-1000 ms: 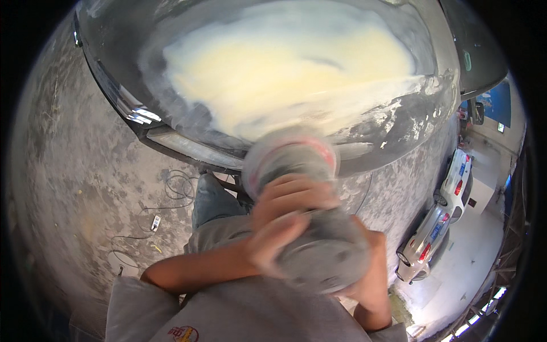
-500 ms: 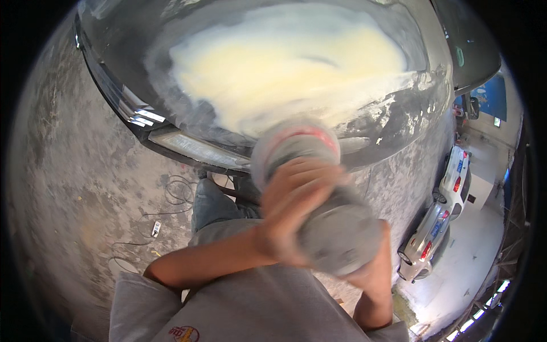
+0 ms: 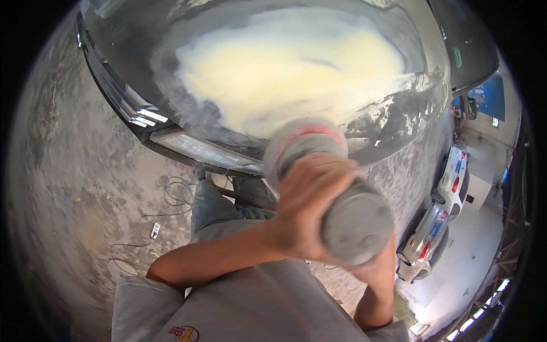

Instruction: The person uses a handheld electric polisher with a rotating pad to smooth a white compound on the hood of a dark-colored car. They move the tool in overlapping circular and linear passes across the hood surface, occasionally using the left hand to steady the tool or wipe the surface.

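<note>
A grey, dust-covered disc sander (image 3: 358, 225) with a red ring near its round pad is against the lower edge of a car's front corner panel. My left hand (image 3: 313, 196) is wrapped around the sander's neck, just behind the pad. Behind the thick rear body, my right hand (image 3: 369, 269) grips from the far side; its fingers are mostly hidden by the tool. The dark panel (image 3: 393, 128) carries a broad pale-yellow filler patch (image 3: 285, 68), whitish and smeared at its borders. Bare, scuffed spots show to the right of the patch.
A headlight (image 3: 205, 149) and a dark grille edge (image 3: 134, 114) line the panel's left side. On the dusty concrete floor lie a cable (image 3: 178, 191) and a white power strip (image 3: 155, 229). Parked cars (image 3: 424, 239) stand at the right.
The sander and both hands have shifted slightly right, with the pad still at the panel's lower edge. The left hand's grip is unchanged.
</note>
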A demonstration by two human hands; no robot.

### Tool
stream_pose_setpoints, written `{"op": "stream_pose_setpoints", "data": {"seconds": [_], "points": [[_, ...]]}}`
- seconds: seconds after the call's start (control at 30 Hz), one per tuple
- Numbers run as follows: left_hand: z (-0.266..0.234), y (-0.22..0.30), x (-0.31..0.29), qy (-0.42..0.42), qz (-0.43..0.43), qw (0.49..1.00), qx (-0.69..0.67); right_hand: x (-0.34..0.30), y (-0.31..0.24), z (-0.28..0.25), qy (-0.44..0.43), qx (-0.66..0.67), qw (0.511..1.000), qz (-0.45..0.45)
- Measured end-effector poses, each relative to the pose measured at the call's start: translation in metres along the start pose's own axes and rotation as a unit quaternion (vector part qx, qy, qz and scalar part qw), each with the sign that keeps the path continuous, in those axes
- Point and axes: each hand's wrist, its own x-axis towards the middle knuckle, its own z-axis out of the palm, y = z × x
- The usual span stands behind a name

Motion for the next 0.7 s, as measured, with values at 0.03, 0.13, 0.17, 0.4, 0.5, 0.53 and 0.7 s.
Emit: {"op": "stream_pose_setpoints", "data": {"seconds": [0.03,0.13,0.17,0.4,0.5,0.53,0.7], "points": [[0.003,0.0,0.005,-0.011,0.013,1.0,0.015,-0.001,0.001,-0.001,0.004,0.007,0.999,0.031],[0.005,0.003,0.009,0.005,-0.004,1.0,0.008,-0.003,-0.001,0.002,0.001,0.032,0.998,0.046],[-0.002,0.003,0.006,0.033,0.042,0.998,0.024,-0.002,-0.002,0.004,-0.064,-0.065,0.996,0.015],[0.003,0.002,0.002,0.1,0.055,0.993,0.011,0.0,0.004,-0.006,-0.122,-0.104,0.987,0.01],[0.035,0.004,0.043,-0.019,-0.009,0.999,0.044,0.0,0.018,-0.026,0.019,-0.025,0.998,0.048],[0.05,0.0,0.051,0.0,-0.002,1.0,0.027,-0.001,0.021,-0.03,0.053,-0.019,0.992,0.114],[0.037,-0.006,0.024,0.017,0.015,0.999,0.05,-0.002,0.022,-0.029,0.003,0.006,0.996,0.086]]}}
